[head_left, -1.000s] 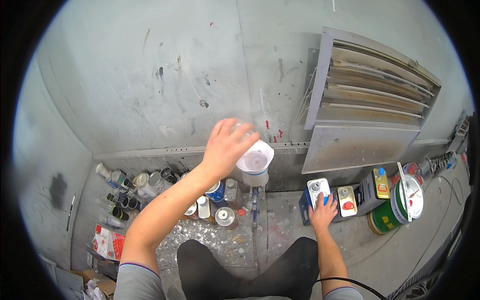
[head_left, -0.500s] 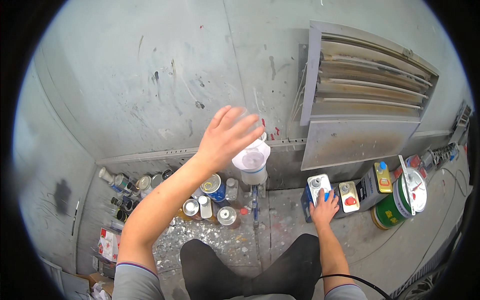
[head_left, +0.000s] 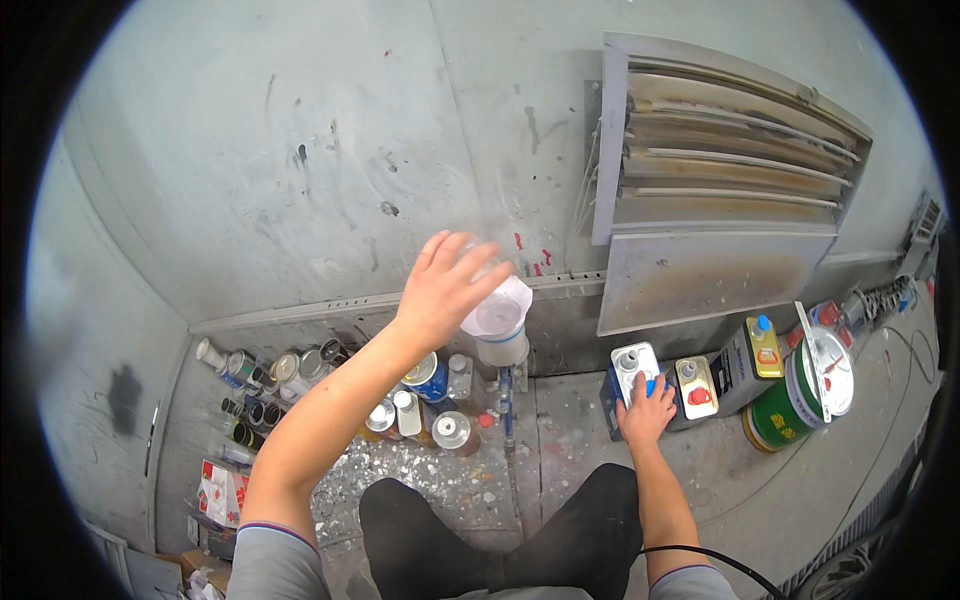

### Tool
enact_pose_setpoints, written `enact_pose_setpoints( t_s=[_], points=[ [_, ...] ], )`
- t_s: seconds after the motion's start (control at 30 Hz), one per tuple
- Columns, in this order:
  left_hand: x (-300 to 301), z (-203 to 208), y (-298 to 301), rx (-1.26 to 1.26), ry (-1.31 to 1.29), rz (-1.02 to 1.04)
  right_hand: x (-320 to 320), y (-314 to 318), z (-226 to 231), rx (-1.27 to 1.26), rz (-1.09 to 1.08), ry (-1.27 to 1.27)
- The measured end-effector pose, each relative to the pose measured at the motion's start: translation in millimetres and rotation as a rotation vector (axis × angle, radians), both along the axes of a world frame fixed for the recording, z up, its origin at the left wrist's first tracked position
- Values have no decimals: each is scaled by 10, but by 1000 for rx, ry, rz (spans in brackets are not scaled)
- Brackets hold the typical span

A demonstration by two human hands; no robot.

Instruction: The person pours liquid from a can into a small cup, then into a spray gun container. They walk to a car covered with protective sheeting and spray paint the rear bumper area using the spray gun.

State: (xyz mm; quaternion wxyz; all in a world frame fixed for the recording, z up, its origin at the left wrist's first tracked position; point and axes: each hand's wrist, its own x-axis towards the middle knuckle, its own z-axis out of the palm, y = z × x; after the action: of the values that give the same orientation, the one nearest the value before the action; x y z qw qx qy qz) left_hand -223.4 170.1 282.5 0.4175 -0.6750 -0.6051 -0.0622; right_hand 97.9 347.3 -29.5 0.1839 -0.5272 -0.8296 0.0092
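I note the left hand [head_left: 446, 285] lowered toward the white paper funnel [head_left: 502, 312], centring work there; right of it, the right hand [head_left: 648, 412] rests on a blue-sided rectangular can [head_left: 626, 373]. I cannot tell either grip.

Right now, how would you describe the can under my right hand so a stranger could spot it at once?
Find the louvred vent on the wall, then the containers on the floor below it. The can is leftmost in that row, beneath your right hand. Its white top sets it apart from the two yellow-topped cans to its right.
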Motion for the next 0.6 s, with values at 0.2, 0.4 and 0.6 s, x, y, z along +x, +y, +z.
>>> enact_pose_setpoints(
  t_s=[0.2,0.4,0.6],
  points=[
    [-53,-94,8,-59,-51,-15,2,0,-19,15,-5,-8],
    [-27,-122,0,-57,-93,-18,13,1,-24,0,-7,-12],
    [2,-100,13,-45,-114,3,8,14,-15,-7,-14,-13]
  ],
)
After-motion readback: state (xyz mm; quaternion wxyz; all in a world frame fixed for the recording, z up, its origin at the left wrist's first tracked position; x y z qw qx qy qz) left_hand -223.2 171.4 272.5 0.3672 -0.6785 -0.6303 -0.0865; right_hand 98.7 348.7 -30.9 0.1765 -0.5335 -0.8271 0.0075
